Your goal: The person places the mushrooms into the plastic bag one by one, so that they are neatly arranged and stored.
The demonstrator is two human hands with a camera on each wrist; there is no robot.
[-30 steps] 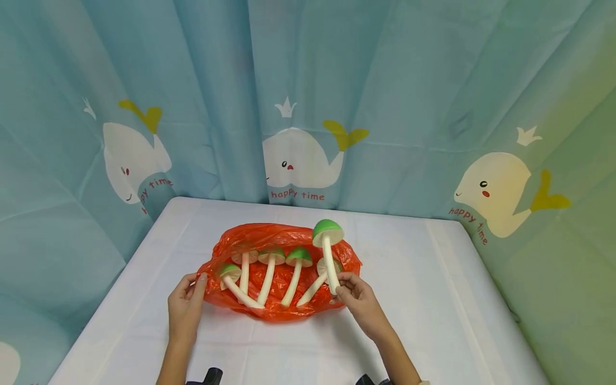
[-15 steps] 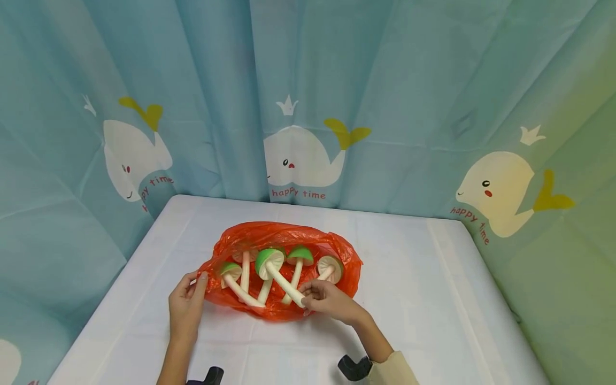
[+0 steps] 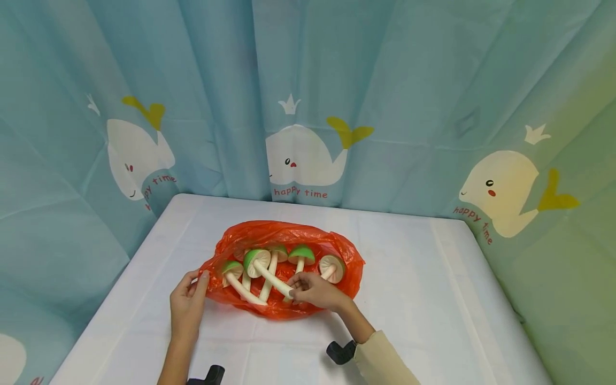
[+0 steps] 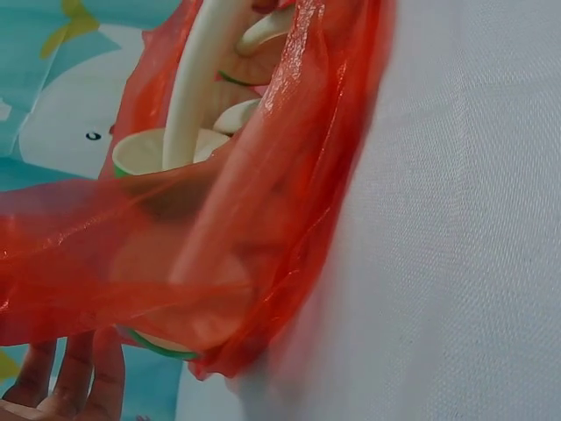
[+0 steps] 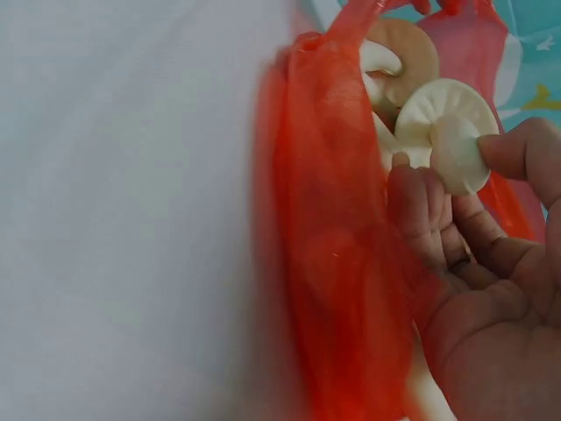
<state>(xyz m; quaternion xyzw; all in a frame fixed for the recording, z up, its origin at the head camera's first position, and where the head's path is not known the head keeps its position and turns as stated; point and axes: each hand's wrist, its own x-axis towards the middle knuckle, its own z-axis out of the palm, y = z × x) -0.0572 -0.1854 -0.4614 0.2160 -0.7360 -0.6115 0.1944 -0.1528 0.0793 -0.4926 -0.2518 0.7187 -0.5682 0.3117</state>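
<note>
A red plastic bag (image 3: 279,230) lies wide-mouthed on the table, with several toy mushrooms inside, green-capped (image 3: 301,254) on white stems. My left hand (image 3: 186,307) pinches the bag's left edge between thumb and fingers; in the left wrist view its fingers (image 4: 77,377) show below the red film. With my right hand (image 3: 315,291) I grip one mushroom (image 3: 273,279) by its stem end, over the other mushrooms in the bag. Its cap tilts up and left. In the right wrist view, the thumb and fingers close round this stem (image 5: 458,156), beside the bag's wall.
A white cloth covers the table (image 3: 409,289). Behind it hangs a blue-green curtain (image 3: 409,80) printed with whales. Dark camera mounts (image 3: 341,353) sit at both wrists near the table's front.
My right hand has carried the mushroom from above the bag's right end leftward and down among the others. My left hand keeps holding the bag's edge in place.
</note>
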